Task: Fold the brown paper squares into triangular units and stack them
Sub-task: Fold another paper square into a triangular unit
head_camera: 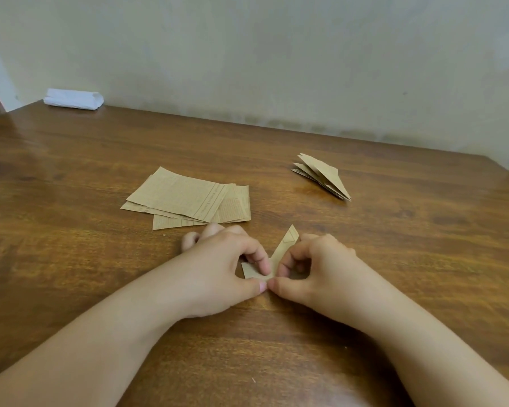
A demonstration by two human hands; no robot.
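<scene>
A small folded brown paper piece [282,251] lies on the wooden table [71,259] between my hands, one pointed flap sticking up. My left hand [224,268] pinches its left part between thumb and forefinger. My right hand [315,268] pinches its right part the same way, and the two thumbs meet at the near edge. A loose pile of flat brown paper squares [185,198] lies just beyond my left hand. A stack of folded triangular units [323,174] sits farther back on the right.
A folded white cloth or paper bundle [72,99] lies at the table's far left corner by the wall. The table's far edge runs along a pale wall [276,54].
</scene>
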